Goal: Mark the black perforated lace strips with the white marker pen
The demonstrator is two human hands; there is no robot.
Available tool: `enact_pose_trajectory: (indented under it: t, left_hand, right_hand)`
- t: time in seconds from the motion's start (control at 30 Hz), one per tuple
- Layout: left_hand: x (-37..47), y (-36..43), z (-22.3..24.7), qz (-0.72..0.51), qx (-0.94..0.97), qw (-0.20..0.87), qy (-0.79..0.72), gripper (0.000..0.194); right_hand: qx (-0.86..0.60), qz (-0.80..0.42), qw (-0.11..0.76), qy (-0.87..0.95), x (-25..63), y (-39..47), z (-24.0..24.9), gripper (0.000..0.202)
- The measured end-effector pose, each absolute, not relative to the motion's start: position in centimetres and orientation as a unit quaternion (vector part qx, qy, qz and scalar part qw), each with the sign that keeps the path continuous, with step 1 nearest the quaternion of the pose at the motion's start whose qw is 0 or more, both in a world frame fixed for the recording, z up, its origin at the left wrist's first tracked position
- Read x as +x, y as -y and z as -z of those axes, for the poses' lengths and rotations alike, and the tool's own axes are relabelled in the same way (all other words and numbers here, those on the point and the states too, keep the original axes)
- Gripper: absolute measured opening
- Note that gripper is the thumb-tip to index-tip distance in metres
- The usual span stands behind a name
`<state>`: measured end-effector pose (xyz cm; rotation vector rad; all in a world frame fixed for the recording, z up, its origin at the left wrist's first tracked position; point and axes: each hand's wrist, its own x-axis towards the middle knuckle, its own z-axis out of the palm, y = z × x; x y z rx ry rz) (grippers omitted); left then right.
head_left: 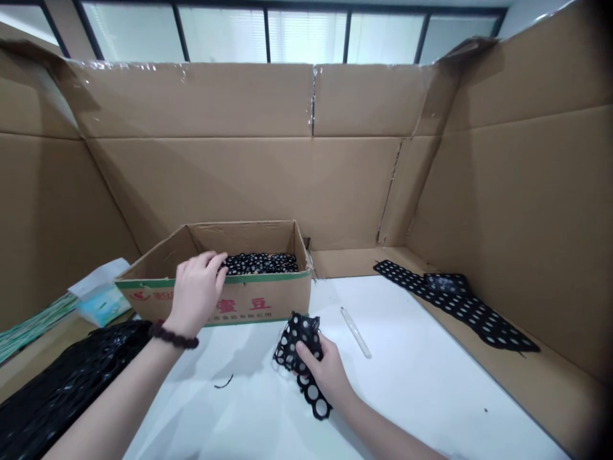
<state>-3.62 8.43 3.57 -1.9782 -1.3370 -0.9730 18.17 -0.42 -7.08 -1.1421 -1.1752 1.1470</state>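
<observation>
My right hand (pixel 330 367) is closed around a folded piece of black fabric with white dots (pixel 299 345), just above the white table. A strip with larger round white dots along a scalloped edge hangs below that hand. My left hand (pixel 197 287), with a dark beaded band on the wrist, is at the front rim of a cardboard box (pixel 268 306). Its bent fingers and thumb are slightly apart, with nothing visible between them. Inside the box, close to those fingertips, lies a heap of black dotted fabric pieces (pixel 261 263).
A white pen-like stick (pixel 355 332) and a short black thread (pixel 223 383) lie on the white tabletop (pixel 393 396). Long dotted black strips (pixel 460 306) rest at right. At left are a black plastic bundle (pixel 71 377) and a tissue pack (pixel 103 300). Tall cardboard walls (pixel 239 179) surround the workspace.
</observation>
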Motion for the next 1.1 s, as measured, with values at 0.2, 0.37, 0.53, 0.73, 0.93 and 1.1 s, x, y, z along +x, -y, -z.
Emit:
enact_pose_trajectory:
  t: [0.2, 0.37, 0.53, 0.73, 0.93, 1.1]
  left_hand:
    - [1.9, -4.6, -1.0, 0.305, -0.851, 0.161, 0.395, 0.022]
    - [4.8, -2.1, 2.8, 0.237, -0.887, -0.040, 0.395, 0.020]
    - [4.6, -3.1, 1.9, 0.284, -0.831, -0.199, 0.436, 0.015]
    - [3.9, -5.0, -1.9, 0.313, -0.743, -0.422, 0.416, 0.017]
    - [-0.5, -8.3, -6.0, 0.595, -0.608, -0.114, 0.513, 0.027]
    - [-2.0, -11.2, -6.8, 0.525, -0.631, 0.177, 0.544, 0.027]
  right_hand:
    - [-0.481, -0.471, 0.583, 0.455, 18.9, -0.1, 6.5, 0.036]
    - [-0.480, -0.437, 0.593, 0.476, 19.3, -0.2, 6.3, 0.034]
    - [-0.486, -0.428, 0.577, 0.498, 18.8, -0.1, 5.9, 0.031]
    - [-0.435, -0.418, 0.565, 0.562, 18.3, -1.9, 1.9, 0.031]
    - [-0.451, -0.352, 0.638, 0.516, 20.7, -3.6, -2.7, 0.037]
    - [-0.449, -0.336, 0.626, 0.542, 21.6, -4.3, -4.3, 0.036]
